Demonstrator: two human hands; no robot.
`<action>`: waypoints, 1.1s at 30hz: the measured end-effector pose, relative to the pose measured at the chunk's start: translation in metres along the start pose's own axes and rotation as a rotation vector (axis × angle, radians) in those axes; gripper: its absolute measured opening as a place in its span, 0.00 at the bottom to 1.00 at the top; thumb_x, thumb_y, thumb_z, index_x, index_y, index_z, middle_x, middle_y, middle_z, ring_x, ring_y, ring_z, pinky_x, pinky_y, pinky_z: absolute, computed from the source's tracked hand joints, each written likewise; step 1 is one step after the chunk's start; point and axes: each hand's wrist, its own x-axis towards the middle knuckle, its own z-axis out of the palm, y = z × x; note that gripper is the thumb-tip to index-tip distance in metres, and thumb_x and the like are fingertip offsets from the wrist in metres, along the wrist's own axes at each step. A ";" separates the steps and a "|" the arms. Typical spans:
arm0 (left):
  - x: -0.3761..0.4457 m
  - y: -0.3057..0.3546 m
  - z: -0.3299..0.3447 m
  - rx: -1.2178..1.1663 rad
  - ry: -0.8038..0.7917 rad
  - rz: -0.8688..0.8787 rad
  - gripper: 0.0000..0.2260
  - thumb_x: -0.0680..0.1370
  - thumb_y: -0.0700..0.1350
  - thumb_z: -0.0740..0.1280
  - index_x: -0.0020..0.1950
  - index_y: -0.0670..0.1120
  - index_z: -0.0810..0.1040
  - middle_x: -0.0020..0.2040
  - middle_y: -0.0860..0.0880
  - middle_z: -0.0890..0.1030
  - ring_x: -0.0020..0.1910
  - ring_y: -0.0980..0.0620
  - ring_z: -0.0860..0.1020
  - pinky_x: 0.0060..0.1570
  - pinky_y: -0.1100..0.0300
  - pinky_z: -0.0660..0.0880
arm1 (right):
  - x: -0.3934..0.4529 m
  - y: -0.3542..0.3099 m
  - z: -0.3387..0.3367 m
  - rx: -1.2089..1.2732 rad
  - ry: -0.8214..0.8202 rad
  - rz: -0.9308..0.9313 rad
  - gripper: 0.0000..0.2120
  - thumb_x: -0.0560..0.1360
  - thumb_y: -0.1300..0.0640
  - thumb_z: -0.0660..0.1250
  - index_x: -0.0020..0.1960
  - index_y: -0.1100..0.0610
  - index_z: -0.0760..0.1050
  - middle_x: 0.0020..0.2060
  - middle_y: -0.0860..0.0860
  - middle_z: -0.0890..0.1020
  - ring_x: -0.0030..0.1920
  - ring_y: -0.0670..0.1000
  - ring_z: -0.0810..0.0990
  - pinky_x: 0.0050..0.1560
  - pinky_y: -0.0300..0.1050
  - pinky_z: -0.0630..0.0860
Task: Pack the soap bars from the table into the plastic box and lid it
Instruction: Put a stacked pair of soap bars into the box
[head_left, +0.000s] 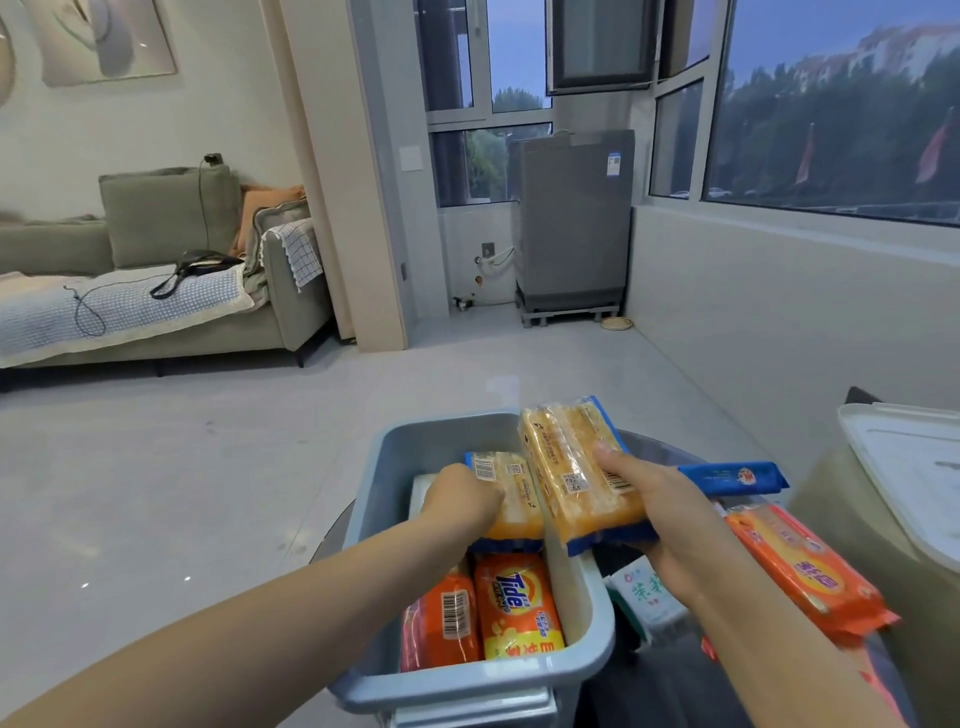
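Note:
A grey-blue plastic box (415, 441) stands on a dark round table. Inside it lie an orange Tide soap pack (517, 605), an orange-red pack with a barcode (441, 623) and a white bar (421, 493) at the far left. My left hand (462, 501) reaches into the box and rests on a yellow twin-bar pack (511, 499). My right hand (670, 512) holds a second yellow soap pack (576, 478) tilted over the box's right rim. On the table to the right lie a blue pack (737, 478), an orange pack (800, 566) and a white-green bar (649, 597).
The white box lid (914, 467) leans on a beige seat at the right edge. The table's dark glass edge (332, 530) curves round the box. Beyond are bare floor, a sofa (156, 270) at left and a grey washing machine (571, 223) by the windows.

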 end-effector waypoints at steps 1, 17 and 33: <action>0.001 0.000 -0.002 -0.029 -0.020 -0.005 0.13 0.77 0.44 0.66 0.59 0.40 0.76 0.55 0.42 0.81 0.50 0.48 0.79 0.43 0.57 0.78 | 0.000 0.000 0.000 -0.001 -0.001 0.000 0.10 0.72 0.50 0.68 0.47 0.56 0.77 0.30 0.50 0.86 0.30 0.50 0.84 0.38 0.48 0.80; -0.033 0.018 -0.030 -0.521 -0.385 0.220 0.21 0.77 0.61 0.57 0.57 0.48 0.79 0.46 0.51 0.84 0.45 0.53 0.80 0.46 0.59 0.74 | -0.005 0.006 0.017 0.052 -0.031 -0.022 0.13 0.78 0.48 0.59 0.57 0.54 0.74 0.49 0.54 0.84 0.49 0.55 0.83 0.52 0.52 0.78; -0.003 0.003 -0.037 -0.516 -0.165 0.014 0.05 0.79 0.40 0.63 0.46 0.48 0.77 0.40 0.48 0.83 0.32 0.53 0.81 0.25 0.62 0.77 | -0.005 0.012 0.019 -0.393 -0.201 -0.096 0.16 0.79 0.53 0.58 0.65 0.43 0.71 0.61 0.47 0.76 0.54 0.46 0.78 0.53 0.46 0.77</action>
